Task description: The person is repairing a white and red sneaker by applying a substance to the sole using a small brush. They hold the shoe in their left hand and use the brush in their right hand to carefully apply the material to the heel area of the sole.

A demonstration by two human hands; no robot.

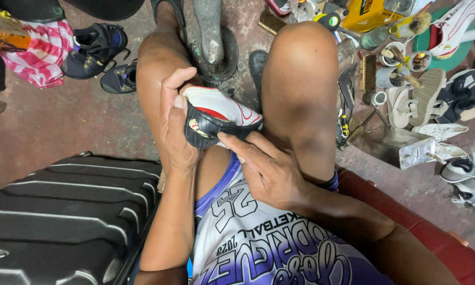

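The shoe, white and red with a black sole, sits between the person's bare knees, sole turned toward the camera. The left hand grasps the shoe's heel end, thumb laid over the white upper. The right hand presses its fingers against the sole's lower edge, gripping the shoe from below. A black suitcase lies just beside the left forearm. Dark sneakers rest on the floor to the left. Loose shoes, brushes and cans crowd the floor at right, well apart from both hands.
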